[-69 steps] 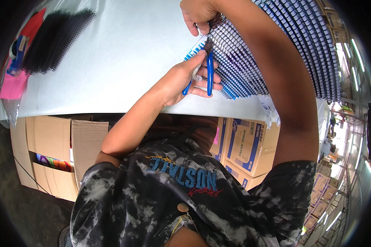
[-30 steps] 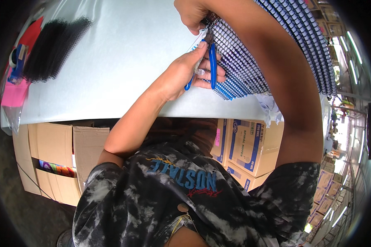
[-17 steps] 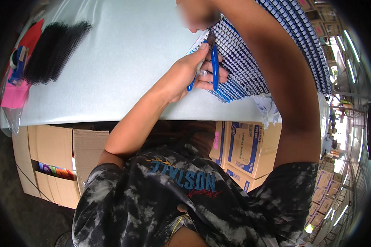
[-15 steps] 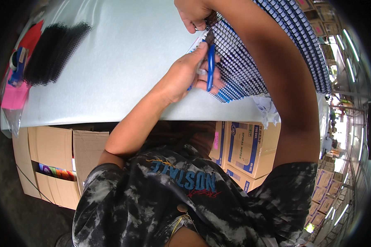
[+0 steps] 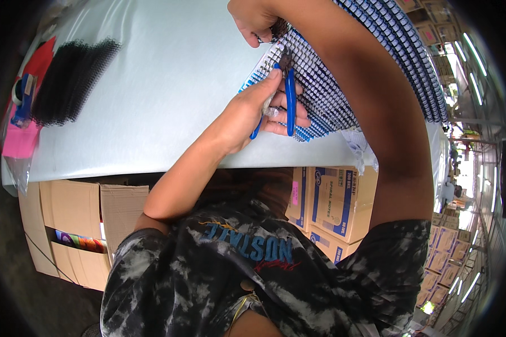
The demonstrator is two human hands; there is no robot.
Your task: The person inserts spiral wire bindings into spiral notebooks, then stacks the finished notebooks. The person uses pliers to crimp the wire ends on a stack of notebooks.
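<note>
In my left hand (image 5: 250,109) is a pair of blue-handled wire cutters (image 5: 290,101). Their handles are spread, the fingers lie around and between them, and the dark jaws point up at a spread of spiral-bound notebooks (image 5: 326,76) with white, blue and black edges. My right hand (image 5: 254,22) reaches across from the right to the far edge of these notebooks. Its fingers are curled around dark spiral coils (image 5: 279,28), partly hidden by the hand. My right forearm covers part of the notebooks.
On the pale table (image 5: 168,84), a bunch of black spiral coils (image 5: 73,81) lies at left. Beside it are a blue tape dispenser (image 5: 23,104) and a pink sheet (image 5: 21,141). More notebooks (image 5: 399,50) curve along the right. Cardboard boxes (image 5: 340,202) stand below the table edge.
The cutters have drawn slightly back toward me, and their jaws sit lower, away from my right hand. My right hand has shifted a little to the left.
</note>
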